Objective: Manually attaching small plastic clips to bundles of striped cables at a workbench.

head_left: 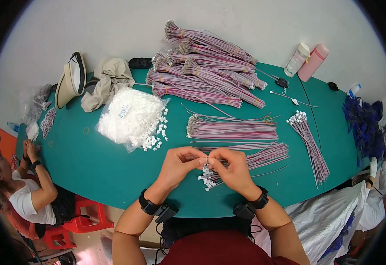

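Note:
My left hand (178,167) and my right hand (234,171) meet over the near part of the green table. Each is closed in a pinch, thumb against forefinger. Between the fingertips is a tiny piece, too small to make out. Just under the hands, wires with white connectors (209,182) lie in a loose fan. Beyond them a flat bundle of pink and grey wires (232,128) lies crosswise. To the left, a clear bag of white connectors (129,118) lies open, with loose connectors (153,141) spilled beside it.
Large tied wire bundles (206,66) are heaped at the back. Wires with white ends (310,148) lie at the right. Two bottles (313,62), keys (282,82), a sun visor (71,79) and a beige cloth (109,81) line the far side. A person (32,190) sits at the left.

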`<state>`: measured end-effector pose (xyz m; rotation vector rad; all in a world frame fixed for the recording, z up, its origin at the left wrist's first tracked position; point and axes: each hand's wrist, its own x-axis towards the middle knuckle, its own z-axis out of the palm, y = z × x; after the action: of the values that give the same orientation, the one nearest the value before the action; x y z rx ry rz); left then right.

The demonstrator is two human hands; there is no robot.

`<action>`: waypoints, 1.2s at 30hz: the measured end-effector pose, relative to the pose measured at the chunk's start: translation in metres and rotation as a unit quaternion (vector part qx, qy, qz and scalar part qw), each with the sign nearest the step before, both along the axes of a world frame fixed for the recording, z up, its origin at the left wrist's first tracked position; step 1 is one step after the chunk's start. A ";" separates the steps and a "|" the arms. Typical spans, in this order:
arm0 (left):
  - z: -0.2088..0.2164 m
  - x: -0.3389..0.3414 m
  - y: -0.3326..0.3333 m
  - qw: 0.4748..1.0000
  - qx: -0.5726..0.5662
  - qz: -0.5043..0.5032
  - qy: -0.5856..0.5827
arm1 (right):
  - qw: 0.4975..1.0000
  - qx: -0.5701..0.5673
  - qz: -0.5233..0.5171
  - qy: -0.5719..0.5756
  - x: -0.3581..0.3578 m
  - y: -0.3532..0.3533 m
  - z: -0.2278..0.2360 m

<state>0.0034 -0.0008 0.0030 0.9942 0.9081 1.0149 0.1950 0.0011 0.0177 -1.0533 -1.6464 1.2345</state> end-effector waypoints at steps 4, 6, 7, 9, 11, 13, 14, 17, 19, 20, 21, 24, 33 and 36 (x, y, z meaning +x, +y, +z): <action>0.003 0.000 0.000 1.000 -0.015 0.008 0.000 | 0.999 -0.018 -0.006 0.039 0.001 0.003 -0.011; 0.003 -0.001 0.000 1.000 -0.016 0.011 -0.001 | 0.999 -0.012 -0.008 0.035 0.001 0.003 -0.011; 0.003 -0.001 0.000 1.000 -0.016 0.013 -0.002 | 0.999 -0.005 -0.011 0.032 0.001 0.004 -0.010; 0.004 -0.001 0.000 1.000 -0.017 0.015 -0.004 | 0.999 0.001 -0.015 0.028 0.001 0.004 -0.010; 0.005 -0.001 0.000 1.000 -0.015 0.013 -0.004 | 0.999 0.020 -0.020 0.033 0.001 0.004 -0.011; 0.006 -0.001 0.000 1.000 -0.014 0.013 -0.003 | 0.999 0.030 -0.022 0.035 0.001 0.004 -0.010; 0.006 -0.001 0.000 1.000 -0.012 0.013 0.003 | 0.999 0.039 -0.021 0.026 0.001 0.003 -0.008; 0.006 0.000 -0.001 1.000 -0.008 0.013 0.016 | 0.998 0.057 -0.020 0.007 0.001 0.002 -0.003; 0.004 0.000 -0.001 1.000 -0.005 0.015 0.011 | 0.998 0.061 -0.018 -0.014 0.001 0.000 0.002; 0.003 0.000 -0.001 1.000 -0.004 0.016 0.009 | 0.998 0.063 -0.017 -0.024 0.001 -0.001 0.004; 0.003 0.000 -0.001 1.000 -0.004 0.016 0.009 | 0.998 0.063 -0.017 -0.024 0.000 -0.002 0.004; 0.002 0.000 -0.002 1.000 -0.003 0.014 0.011 | 0.992 0.113 -0.026 -0.054 -0.001 -0.004 0.004; 0.004 0.004 -0.004 0.998 0.023 0.032 0.054 | 0.982 0.163 -0.056 -0.071 -0.006 -0.004 -0.005; 0.004 0.003 -0.004 0.992 0.043 0.031 0.111 | 0.999 -0.027 -0.016 0.031 -0.002 -0.001 -0.007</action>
<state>0.0068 -0.0050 0.0069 1.1745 1.0906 1.0160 0.1925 0.0006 0.0107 -1.0606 -1.5509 1.2849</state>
